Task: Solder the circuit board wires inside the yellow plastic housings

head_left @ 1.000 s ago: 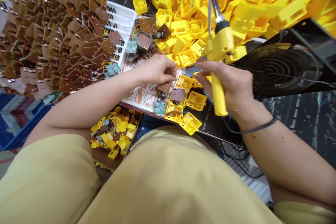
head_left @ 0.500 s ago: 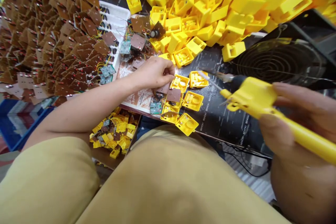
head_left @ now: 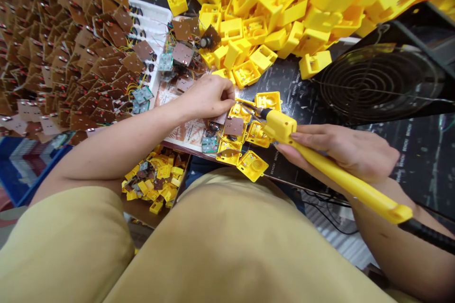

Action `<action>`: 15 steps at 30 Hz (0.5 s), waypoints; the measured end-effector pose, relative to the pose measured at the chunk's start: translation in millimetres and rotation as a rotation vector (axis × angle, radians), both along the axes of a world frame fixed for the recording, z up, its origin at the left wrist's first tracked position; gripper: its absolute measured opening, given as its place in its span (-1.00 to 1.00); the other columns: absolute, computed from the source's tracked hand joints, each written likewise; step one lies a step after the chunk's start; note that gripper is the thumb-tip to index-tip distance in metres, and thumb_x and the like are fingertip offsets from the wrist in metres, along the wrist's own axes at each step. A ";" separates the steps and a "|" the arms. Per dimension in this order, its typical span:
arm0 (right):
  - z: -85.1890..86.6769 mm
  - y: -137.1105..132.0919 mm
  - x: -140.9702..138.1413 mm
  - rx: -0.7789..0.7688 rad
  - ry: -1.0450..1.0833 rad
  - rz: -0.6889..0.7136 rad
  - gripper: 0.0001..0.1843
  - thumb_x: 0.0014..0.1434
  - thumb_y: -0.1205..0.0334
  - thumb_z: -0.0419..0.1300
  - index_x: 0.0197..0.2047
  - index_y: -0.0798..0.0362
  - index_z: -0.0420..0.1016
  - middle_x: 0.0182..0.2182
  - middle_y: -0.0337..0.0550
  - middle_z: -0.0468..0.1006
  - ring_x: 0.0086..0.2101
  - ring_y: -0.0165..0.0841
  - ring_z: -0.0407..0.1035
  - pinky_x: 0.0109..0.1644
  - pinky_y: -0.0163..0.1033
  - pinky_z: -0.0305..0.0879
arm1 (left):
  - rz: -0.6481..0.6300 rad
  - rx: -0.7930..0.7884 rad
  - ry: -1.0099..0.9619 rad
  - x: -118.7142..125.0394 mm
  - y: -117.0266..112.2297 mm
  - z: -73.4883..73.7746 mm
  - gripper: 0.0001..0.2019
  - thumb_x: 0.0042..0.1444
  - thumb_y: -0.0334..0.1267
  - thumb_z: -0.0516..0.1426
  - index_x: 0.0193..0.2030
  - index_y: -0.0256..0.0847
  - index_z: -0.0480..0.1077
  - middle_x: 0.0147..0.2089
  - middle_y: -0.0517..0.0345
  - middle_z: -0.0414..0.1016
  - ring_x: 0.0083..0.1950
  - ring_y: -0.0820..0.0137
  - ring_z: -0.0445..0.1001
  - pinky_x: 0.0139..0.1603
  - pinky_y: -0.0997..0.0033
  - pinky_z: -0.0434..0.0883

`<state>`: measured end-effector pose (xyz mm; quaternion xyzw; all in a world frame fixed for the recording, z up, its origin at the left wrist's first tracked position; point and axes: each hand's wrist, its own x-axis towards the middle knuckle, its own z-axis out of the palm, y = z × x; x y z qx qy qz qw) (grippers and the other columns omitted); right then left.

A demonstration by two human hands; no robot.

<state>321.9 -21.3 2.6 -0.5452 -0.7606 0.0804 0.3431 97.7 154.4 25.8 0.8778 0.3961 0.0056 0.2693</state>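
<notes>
My right hand [head_left: 350, 149] is wrapped round a yellow soldering iron [head_left: 355, 184] with a black cord at its rear. Its metal tip reaches over an open yellow plastic housing [head_left: 241, 112], close to the fingertips of my left hand. My left hand [head_left: 215, 97] is closed in a pinch at that housing's left edge; what it pinches, if anything, is hidden. A small brown circuit board [head_left: 233, 126] sits just below, on another housing. More open housings lie around, one at the front [head_left: 252, 165] and one behind the iron's tip [head_left: 268, 101].
A large heap of yellow housings [head_left: 277, 9] fills the back. Brown boards [head_left: 71, 57] are piled at left beside a white foam tray [head_left: 161, 14]. A black fan [head_left: 377, 83] stands at right. Below the table edge, a box holds small yellow parts [head_left: 163, 175].
The soldering iron in my right hand has moved left and away from me, its tip now at the housing by my left hand. My left hand has stayed almost still.
</notes>
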 end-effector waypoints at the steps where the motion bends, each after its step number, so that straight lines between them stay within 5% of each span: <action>1: 5.4 1.5 -1.4 0.046 -0.009 0.036 -0.92 0.22 0.18 0.37 -0.21 -0.10 0.57 -0.34 -0.31 0.66 -0.34 -0.39 0.59 -0.26 -0.34 0.58 | -0.005 0.000 -0.003 0.2 0.1 0.0 -0.89 0.06 -0.36 0.20 -0.32 -0.24 0.59 -0.41 0.19 0.56 -0.29 0.42 0.51 -0.02 0.37 0.44; 7: 31.3 4.6 -3.7 0.164 -0.082 0.193 -0.80 0.21 0.30 0.37 -0.12 -0.15 0.54 -0.29 -0.31 0.67 -0.38 -0.37 0.57 -0.33 -0.27 0.54 | -0.014 -0.012 -0.028 0.8 0.9 0.8 -0.90 0.04 -0.34 0.19 -0.37 -0.22 0.57 -0.47 0.21 0.52 -0.26 0.39 0.53 0.03 0.35 0.43; 15: 25.9 4.9 -5.0 0.170 -0.073 0.137 -0.69 0.15 0.30 0.41 -0.06 -0.18 0.53 -0.29 -0.27 0.67 -0.37 -0.31 0.58 -0.39 -0.24 0.51 | -0.007 -0.032 0.021 2.7 1.8 3.3 -0.90 0.05 -0.33 0.20 -0.34 -0.24 0.58 -0.42 0.18 0.55 -0.23 0.36 0.54 0.03 0.33 0.42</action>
